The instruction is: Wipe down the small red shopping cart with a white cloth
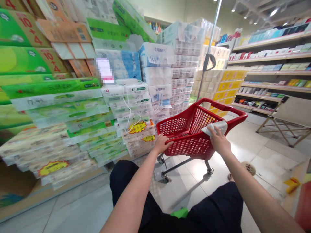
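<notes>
left hand (pixel 163 142): wrapped on the near-left corner of the red basket cart (pixel 180 125), fingers curled narrow over the rim, forearm reaching straight ahead from the body.
right hand (pixel 219 139): laid on a white cloth (pixel 218 126), fingers bent down over it, pressing it against the rim at the near-right corner; hard to tell whether the thumb hooks under the edge.
white cloth: bunched over the right rim, near part hidden under the fingers, free end showing just beyond the fingertips.
cloth axis: lengthwise along the right rim, running forward and to the right, away from the body, with more bare rim beyond it.
nearer hand: right hand directly on the cloth; left hand well apart from it, across the width of the near wall.
red basket cart: upright on small wheels (pixel 165 176) on the pale tiled floor (pixel 194 194), just ahead of the knees, turned slightly so that one corner points toward the left hand; grey handle pole (pixel 209 48) rising from the far side.
body: dark trousers (pixel 128 184) low in the view, knees apart, a green scrap (pixel 179 213) between them.
left of cart: tall stacks of tissue packs (pixel 136 106) with yellow price tags, just beside the basket.
right of cart: shelves (pixel 267 60) of boxed goods, a folding stool (pixel 289 123) in front of them.
</notes>
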### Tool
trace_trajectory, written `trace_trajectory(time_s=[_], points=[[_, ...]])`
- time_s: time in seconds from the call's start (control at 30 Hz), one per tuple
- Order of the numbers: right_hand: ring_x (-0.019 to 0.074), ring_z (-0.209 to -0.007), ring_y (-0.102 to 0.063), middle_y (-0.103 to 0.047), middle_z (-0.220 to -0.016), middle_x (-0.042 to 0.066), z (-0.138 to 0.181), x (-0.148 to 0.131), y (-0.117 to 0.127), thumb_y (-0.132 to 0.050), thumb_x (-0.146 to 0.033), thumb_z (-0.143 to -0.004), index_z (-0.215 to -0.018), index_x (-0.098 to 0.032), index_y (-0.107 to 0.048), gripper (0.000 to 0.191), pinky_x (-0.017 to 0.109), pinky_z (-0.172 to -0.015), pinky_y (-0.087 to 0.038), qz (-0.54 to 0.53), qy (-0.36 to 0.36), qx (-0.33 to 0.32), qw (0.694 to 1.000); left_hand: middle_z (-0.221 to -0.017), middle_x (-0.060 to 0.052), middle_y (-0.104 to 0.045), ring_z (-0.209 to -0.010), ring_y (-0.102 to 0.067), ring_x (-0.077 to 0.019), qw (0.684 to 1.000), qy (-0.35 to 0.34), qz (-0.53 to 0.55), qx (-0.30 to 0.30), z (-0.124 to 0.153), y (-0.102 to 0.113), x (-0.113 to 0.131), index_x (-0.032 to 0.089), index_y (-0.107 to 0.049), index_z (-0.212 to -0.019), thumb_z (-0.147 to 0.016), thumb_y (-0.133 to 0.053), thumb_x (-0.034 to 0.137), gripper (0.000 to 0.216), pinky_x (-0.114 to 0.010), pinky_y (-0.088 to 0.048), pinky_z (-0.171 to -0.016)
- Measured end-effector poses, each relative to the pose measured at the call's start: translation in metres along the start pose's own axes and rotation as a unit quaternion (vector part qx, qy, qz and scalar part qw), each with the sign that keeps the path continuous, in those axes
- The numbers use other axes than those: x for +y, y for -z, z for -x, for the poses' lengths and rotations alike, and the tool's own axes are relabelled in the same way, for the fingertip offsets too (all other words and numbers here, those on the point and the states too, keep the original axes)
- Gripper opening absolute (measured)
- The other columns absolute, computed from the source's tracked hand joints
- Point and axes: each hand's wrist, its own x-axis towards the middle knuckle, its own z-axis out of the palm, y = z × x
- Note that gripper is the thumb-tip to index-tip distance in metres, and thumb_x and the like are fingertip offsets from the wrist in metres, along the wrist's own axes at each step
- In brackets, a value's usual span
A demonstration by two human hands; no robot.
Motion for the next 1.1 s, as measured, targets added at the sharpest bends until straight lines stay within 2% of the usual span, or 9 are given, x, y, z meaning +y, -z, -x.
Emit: trace_trajectory(time_s=[0.17,0.3,0.5,0.63,0.73,0.83,0.93,1.0,1.1], points=[[0.0268,-0.119,-0.054,-0.028,-0.159,-0.001,0.007,-0.005,-0.005,-0.038,-0.023,-0.091,-0.154,-0.044,-0.016,0.07,0.038,-0.077,-0.056,-0.017,0.057,0.012,0.998,-0.076,-0.001,-0.062,-0.079,-0.051,-0.0174,1.0,-0.003,-0.009,-0.017,0.003,0.006,-0.005,0.021,-0.06,-0.071,-0.096,-0.042,0.055,0.046,-0.034,-0.038,-0.089],[0.0273,-0.117,-0.055,-0.031,-0.157,0.001,0.005,-0.003,0.0,-0.038,-0.023,-0.091,-0.154,-0.041,-0.021,0.068,0.036,-0.072,-0.057,-0.029,0.024,0.027,0.999,-0.078,-0.002,-0.065,-0.08,-0.053,-0.0176,0.999,0.004,-0.029,-0.022,0.004,0.012,-0.007,0.02,-0.061,-0.071,-0.097,-0.042,0.054,0.046,-0.035,-0.038,-0.09],[0.0257,-0.122,-0.052,-0.033,-0.157,0.001,0.032,-0.083,-0.007,-0.04,-0.018,-0.089,-0.154,-0.036,-0.023,0.07,0.033,-0.08,-0.056,-0.076,0.08,0.024,0.994,-0.083,-0.002,-0.069,-0.083,-0.061,-0.0208,0.995,0.016,-0.083,-0.061,-0.011,0.016,0.021,0.024,-0.065,-0.088,-0.094,-0.048,0.053,0.034,-0.044,-0.033,-0.101],[0.0239,-0.114,-0.058,-0.032,-0.157,0.005,0.045,-0.121,-0.007,-0.041,-0.016,-0.088,-0.156,-0.036,-0.014,0.076,0.03,-0.074,-0.057,-0.083,0.133,-0.005,0.988,-0.104,-0.009,-0.068,-0.095,-0.062,-0.0266,0.994,0.018,-0.083,-0.071,-0.033,-0.006,0.069,0.02,-0.055,-0.115,-0.086,-0.061,0.045,0.038,-0.04,-0.042,-0.088],[0.0237,-0.115,-0.058,-0.034,-0.157,0.002,0.038,-0.105,-0.001,-0.039,-0.016,-0.089,-0.155,-0.04,-0.012,0.075,0.028,-0.067,-0.056,-0.055,0.152,-0.02,0.987,-0.106,-0.012,-0.066,-0.096,-0.062,-0.0296,0.992,0.088,-0.083,-0.047,-0.041,-0.022,0.092,0.018,-0.05,-0.122,-0.085,-0.063,0.046,0.049,-0.041,-0.042,-0.083],[0.0221,-0.109,-0.061,-0.035,-0.156,0.0,0.023,-0.056,0.007,-0.037,-0.015,-0.089,-0.154,-0.043,-0.014,0.075,0.03,-0.064,-0.056,-0.018,0.107,-0.024,0.994,-0.115,-0.011,-0.063,-0.1,-0.059,-0.0289,0.996,0.052,-0.067,-0.024,-0.037,-0.025,0.093,0.02,-0.045,-0.13,-0.085,-0.062,0.05,0.057,-0.041,-0.041,-0.086],[0.0249,-0.116,-0.057,-0.035,-0.156,-0.001,0.012,-0.01,0.015,-0.037,-0.019,-0.09,-0.155,-0.042,-0.014,0.072,0.033,-0.066,-0.057,-0.007,0.043,0.01,0.999,-0.11,-0.008,-0.064,-0.097,-0.059,-0.0269,0.997,0.028,-0.072,-0.013,-0.031,-0.021,0.087,0.022,-0.051,-0.126,-0.087,-0.06,0.049,0.048,-0.039,-0.04,-0.084],[0.0254,-0.118,-0.055,-0.034,-0.157,0.0,0.013,0.0,0.017,-0.037,-0.02,-0.09,-0.155,-0.041,-0.013,0.073,0.033,-0.068,-0.058,-0.007,0.033,0.025,0.999,-0.106,-0.007,-0.065,-0.095,-0.059,-0.0258,0.996,0.027,-0.083,-0.004,-0.029,-0.02,0.085,0.023,-0.054,-0.121,-0.089,-0.059,0.047,0.041,-0.039,-0.039,-0.081],[0.0244,-0.116,-0.057,-0.031,-0.158,0.001,0.023,-0.014,0.014,-0.04,-0.019,-0.088,-0.156,-0.039,-0.011,0.076,0.031,-0.069,-0.058,-0.015,0.057,0.033,0.998,-0.103,-0.006,-0.065,-0.092,-0.058,-0.024,0.994,0.041,-0.1,0.005,-0.027,-0.02,0.084,0.024,-0.056,-0.118,-0.092,-0.057,0.043,0.032,-0.037,-0.038,-0.079]])
